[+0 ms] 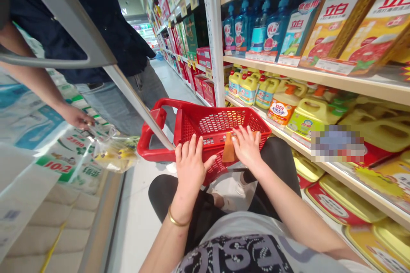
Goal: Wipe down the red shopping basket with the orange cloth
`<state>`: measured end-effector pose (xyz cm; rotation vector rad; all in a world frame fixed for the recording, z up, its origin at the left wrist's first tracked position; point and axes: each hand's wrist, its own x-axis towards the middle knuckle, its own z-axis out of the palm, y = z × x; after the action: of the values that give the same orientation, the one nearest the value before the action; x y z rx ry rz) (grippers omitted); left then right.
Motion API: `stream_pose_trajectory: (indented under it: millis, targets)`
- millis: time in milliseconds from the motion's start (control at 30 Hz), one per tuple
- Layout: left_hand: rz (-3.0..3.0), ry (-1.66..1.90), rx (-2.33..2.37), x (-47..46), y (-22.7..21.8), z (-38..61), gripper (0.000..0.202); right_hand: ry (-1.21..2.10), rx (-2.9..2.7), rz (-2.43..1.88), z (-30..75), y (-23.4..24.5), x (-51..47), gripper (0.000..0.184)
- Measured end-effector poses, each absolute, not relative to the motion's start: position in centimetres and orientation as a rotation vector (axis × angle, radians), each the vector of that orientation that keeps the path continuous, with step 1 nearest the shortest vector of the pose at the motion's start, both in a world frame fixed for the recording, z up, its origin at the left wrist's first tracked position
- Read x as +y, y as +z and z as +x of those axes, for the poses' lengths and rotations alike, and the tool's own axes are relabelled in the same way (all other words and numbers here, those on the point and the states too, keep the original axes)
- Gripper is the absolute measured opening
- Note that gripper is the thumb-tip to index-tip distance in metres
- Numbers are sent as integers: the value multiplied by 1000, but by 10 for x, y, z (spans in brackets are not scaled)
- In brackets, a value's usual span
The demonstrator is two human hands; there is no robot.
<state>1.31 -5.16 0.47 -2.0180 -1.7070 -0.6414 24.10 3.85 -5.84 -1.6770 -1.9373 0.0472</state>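
Right of the red shopping basket (211, 121), a long store shelf (320, 81) holds blue soap bottles (265, 30) and yellow jugs (250, 89). Left of the basket stands another person (80, 30), with a hand (75, 116) just by a clear bag of yellow fruit (115, 155). The left hand (191, 166) and right hand (246, 147) rest on the basket's near edge, fingers open, not closed tight. An orange packet (228, 149) sits between them. With such a loose hold, the basket could tip and the packet could slip out.
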Motion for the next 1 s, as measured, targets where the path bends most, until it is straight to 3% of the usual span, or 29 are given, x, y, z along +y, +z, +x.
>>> stream_pose_trajectory:
  millis: [700,1000]
  targets:
    - [-2011,-705,-1651,-48,-2,6,91,250,-2171,-1198,132,-14,21,37]
    - [-2081,-648,-1599,-52,-1,0,92,66,-2207,-1106,155,-34,17,52]
